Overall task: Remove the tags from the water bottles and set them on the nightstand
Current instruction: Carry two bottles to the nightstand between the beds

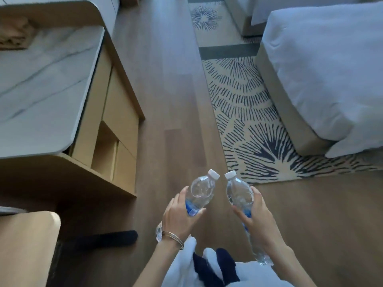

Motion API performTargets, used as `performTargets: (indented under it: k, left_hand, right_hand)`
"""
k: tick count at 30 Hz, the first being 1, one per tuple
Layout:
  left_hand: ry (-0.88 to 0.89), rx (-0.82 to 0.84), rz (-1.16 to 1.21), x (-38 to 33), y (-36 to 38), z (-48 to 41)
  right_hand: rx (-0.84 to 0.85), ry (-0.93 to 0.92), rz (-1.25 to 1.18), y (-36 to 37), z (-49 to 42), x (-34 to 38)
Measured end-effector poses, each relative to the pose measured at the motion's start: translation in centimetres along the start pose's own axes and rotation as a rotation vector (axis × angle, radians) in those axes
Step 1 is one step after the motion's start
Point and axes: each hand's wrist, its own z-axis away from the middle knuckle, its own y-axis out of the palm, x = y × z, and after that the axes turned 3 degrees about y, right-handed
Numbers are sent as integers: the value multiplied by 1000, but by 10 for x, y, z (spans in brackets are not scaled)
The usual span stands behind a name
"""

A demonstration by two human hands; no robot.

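Two water bottles are counted, one per hand. The left hand [179, 214] is closed around the left bottle [200, 192] at its blue label; the right hand [253, 212] is closed around the right bottle [240, 193] likewise. Both bottles are held over the wooden floor [170, 90], tilted, white caps pointing away from the person and leaning toward each other without touching. The lower halves of both bottles are hidden behind the hands and forearms; only clear plastic ends show past the wrists. No tag can be made out on either neck; whether any is attached cannot be told at this sharpness. Thin bangles [173, 239] circle the left wrist; their number cannot be resolved.

One marble-topped cabinet [41, 83] stands at the left, cut off by the frame edge. One bed [323, 65] with white linen is cut off at the right, standing on a patterned rug [244, 104]. A second bed at the top edge is only partly visible. A dark, blurred object [103, 238] lies on the floor at lower left; its identity cannot be determined.
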Motion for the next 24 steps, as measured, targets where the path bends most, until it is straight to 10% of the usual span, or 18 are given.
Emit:
performTargets:
  k: [24]
  left_hand:
    - [120,-13,117,-59,-35,-454]
  right_hand:
    - [-141,104,-5,-56,-387,148]
